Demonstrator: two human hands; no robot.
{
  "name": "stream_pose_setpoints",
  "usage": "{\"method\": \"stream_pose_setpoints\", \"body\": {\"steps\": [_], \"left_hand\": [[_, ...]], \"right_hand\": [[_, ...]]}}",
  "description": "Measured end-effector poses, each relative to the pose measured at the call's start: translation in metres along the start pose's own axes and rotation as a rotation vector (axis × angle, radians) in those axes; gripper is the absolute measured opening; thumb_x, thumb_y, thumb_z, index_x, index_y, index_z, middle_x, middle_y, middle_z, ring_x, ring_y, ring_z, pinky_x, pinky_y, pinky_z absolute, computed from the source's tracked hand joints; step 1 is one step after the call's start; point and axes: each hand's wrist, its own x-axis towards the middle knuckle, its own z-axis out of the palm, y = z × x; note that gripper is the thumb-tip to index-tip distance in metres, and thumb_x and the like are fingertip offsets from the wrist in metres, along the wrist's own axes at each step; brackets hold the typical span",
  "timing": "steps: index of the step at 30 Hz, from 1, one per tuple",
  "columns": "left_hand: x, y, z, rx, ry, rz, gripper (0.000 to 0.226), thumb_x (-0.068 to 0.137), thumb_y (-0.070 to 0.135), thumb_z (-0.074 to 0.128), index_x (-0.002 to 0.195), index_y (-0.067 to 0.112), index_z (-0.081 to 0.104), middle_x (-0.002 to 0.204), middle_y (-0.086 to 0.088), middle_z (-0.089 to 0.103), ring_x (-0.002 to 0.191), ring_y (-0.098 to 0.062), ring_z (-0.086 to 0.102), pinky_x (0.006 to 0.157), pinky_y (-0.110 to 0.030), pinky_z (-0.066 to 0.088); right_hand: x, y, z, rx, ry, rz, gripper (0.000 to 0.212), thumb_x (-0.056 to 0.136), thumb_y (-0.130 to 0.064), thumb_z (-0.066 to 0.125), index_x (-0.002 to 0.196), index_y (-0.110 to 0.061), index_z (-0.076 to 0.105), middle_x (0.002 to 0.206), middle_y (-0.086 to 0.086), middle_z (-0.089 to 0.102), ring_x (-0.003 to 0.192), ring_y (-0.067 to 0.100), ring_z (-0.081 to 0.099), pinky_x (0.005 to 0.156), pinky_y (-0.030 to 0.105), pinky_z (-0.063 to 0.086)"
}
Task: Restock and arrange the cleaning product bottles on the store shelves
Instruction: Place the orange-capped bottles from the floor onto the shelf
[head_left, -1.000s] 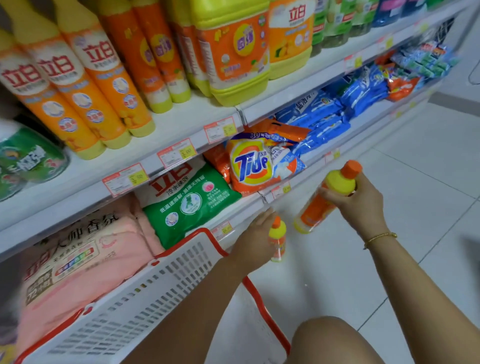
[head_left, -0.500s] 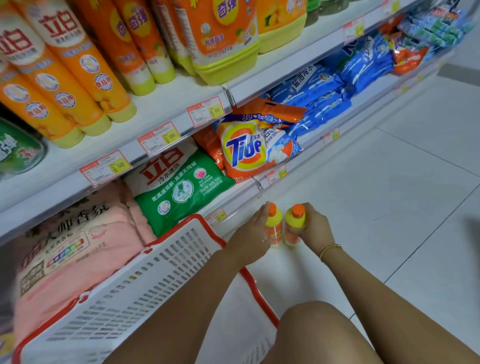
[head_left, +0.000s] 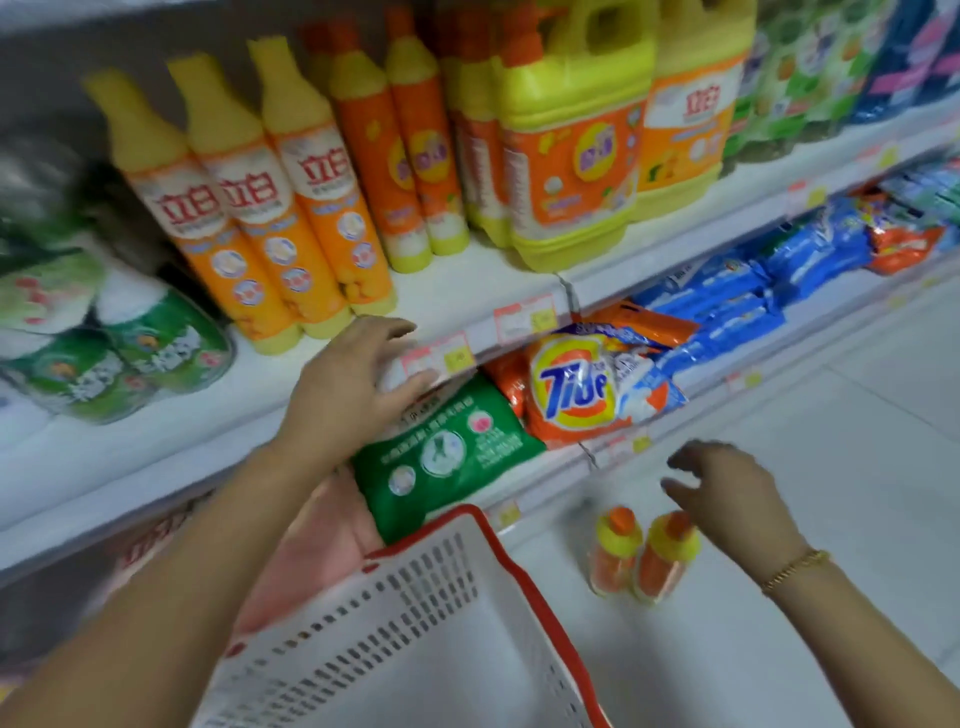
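Just above the floor, the right hand (head_left: 727, 499) hovers empty, fingers apart, over two small orange bottles (head_left: 614, 564) standing beside the basket (head_left: 498, 540). The left hand (head_left: 353, 384), also empty and spread, is at the shelf edge (head_left: 649, 265). Shelving looks pending: next, grip a bottle and lift it.

Two small bottles (head_left: 613, 551) stand side by side on the floor (head_left: 831, 415), before the lowest shelf and right of my basket (head_left: 415, 597); my right hand (head_left: 727, 493) hangs just above them, apart; my left hand (head_left: 353, 395) lies at the front edge of the shelf (head_left: 457, 291) above, by the price tags (head_left: 457, 356); behind it stand tall bottles (head_left: 249, 208), with jugs (head_left: 571, 156) to their right; under that shelf a pouch (head_left: 452, 452) lies left of the Tide bag (head_left: 576, 389).
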Motion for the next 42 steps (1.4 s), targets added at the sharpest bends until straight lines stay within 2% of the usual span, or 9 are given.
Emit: {"method": "stream_pose_setpoints", "body": {"steps": [4, 10, 15, 18, 21, 31, 34, 39, 42], "left_hand": [[0.006, -0.063, -0.02, 0.281, -0.188, 0.13, 0.08, 0.083, 0.075, 0.037, 0.13, 0.013, 0.056, 0.134, -0.006, 0.051, 0.124, -0.021, 0.04, 0.099, -0.04, 0.042], [0.003, -0.084, -0.012, 0.354, -0.129, 0.187, 0.061, 0.09, 0.062, 0.038, 0.117, 0.014, 0.065, 0.114, -0.001, 0.066, 0.103, -0.019, 0.059, 0.086, -0.029, 0.049], [0.005, -0.085, -0.011, 0.24, -0.098, 0.122, 0.057, 0.088, 0.061, 0.04, 0.11, 0.016, 0.067, 0.106, 0.002, 0.067, 0.096, -0.015, 0.059, 0.08, -0.027, 0.049], [0.005, -0.088, -0.007, 0.199, -0.111, 0.094, 0.059, 0.086, 0.063, 0.039, 0.111, 0.018, 0.066, 0.106, 0.004, 0.064, 0.097, -0.013, 0.057, 0.079, -0.028, 0.048], [0.004, -0.09, -0.006, 0.184, -0.109, 0.091, 0.057, 0.086, 0.063, 0.039, 0.111, 0.019, 0.065, 0.105, 0.006, 0.063, 0.096, -0.011, 0.056, 0.078, -0.027, 0.047], [0.003, -0.089, -0.004, 0.199, -0.034, 0.11, 0.052, 0.085, 0.06, 0.043, 0.104, 0.018, 0.068, 0.097, 0.008, 0.065, 0.089, -0.01, 0.058, 0.068, -0.025, 0.049], [0.004, -0.087, -0.005, 0.196, -0.021, 0.12, 0.052, 0.085, 0.06, 0.043, 0.102, 0.018, 0.068, 0.095, 0.007, 0.065, 0.087, -0.01, 0.057, 0.068, -0.023, 0.048], [0.003, -0.085, -0.009, 0.199, -0.041, 0.112, 0.058, 0.084, 0.062, 0.039, 0.104, 0.016, 0.068, 0.096, 0.005, 0.065, 0.09, -0.013, 0.057, 0.07, -0.023, 0.042], [0.003, -0.08, -0.013, 0.181, -0.103, 0.058, 0.07, 0.08, 0.068, 0.032, 0.111, 0.015, 0.066, 0.104, 0.003, 0.063, 0.099, -0.014, 0.056, 0.076, -0.024, 0.041]], "right_hand": [[0.024, -0.1, -0.056, 0.305, 0.321, -0.339, 0.015, 0.082, -0.023, 0.074, 0.088, -0.01, 0.069, 0.085, 0.004, 0.069, 0.079, 0.02, 0.064, 0.072, 0.032, 0.05], [0.106, -0.229, -0.084, 0.509, 0.379, -0.619, 0.045, 0.079, -0.023, 0.07, 0.12, -0.007, 0.06, 0.115, 0.009, 0.064, 0.106, 0.022, 0.059, 0.093, 0.035, 0.047], [0.183, -0.296, -0.093, 0.577, 0.403, -0.476, 0.047, 0.077, -0.006, 0.063, 0.122, 0.002, 0.051, 0.109, 0.02, 0.063, 0.1, 0.035, 0.06, 0.074, 0.028, 0.04], [0.211, -0.316, -0.098, 0.608, 0.317, -0.349, 0.075, 0.082, -0.005, 0.061, 0.147, -0.005, 0.024, 0.14, 0.015, 0.047, 0.125, 0.028, 0.048, 0.097, 0.028, 0.041], [0.225, -0.326, -0.102, 0.585, 0.251, -0.283, 0.081, 0.086, -0.005, 0.058, 0.151, -0.006, 0.011, 0.152, 0.012, 0.031, 0.138, 0.027, 0.034, 0.11, 0.034, 0.034], [0.22, -0.337, -0.11, 0.376, 0.287, -0.241, 0.066, 0.082, -0.011, 0.065, 0.14, -0.011, 0.034, 0.135, 0.011, 0.049, 0.124, 0.03, 0.049, 0.098, 0.038, 0.047], [0.208, -0.333, -0.11, 0.397, 0.318, -0.227, 0.072, 0.078, -0.012, 0.07, 0.138, -0.009, 0.031, 0.128, 0.011, 0.054, 0.118, 0.03, 0.054, 0.094, 0.037, 0.049], [0.161, -0.303, -0.103, 0.457, 0.5, -0.365, 0.058, 0.068, -0.013, 0.079, 0.117, -0.007, 0.05, 0.107, 0.014, 0.066, 0.101, 0.036, 0.062, 0.079, 0.035, 0.05], [0.127, -0.283, -0.104, 0.5, 0.496, -0.455, 0.057, 0.062, -0.016, 0.085, 0.11, -0.01, 0.055, 0.102, 0.005, 0.066, 0.095, 0.026, 0.061, 0.074, 0.023, 0.043]]}}
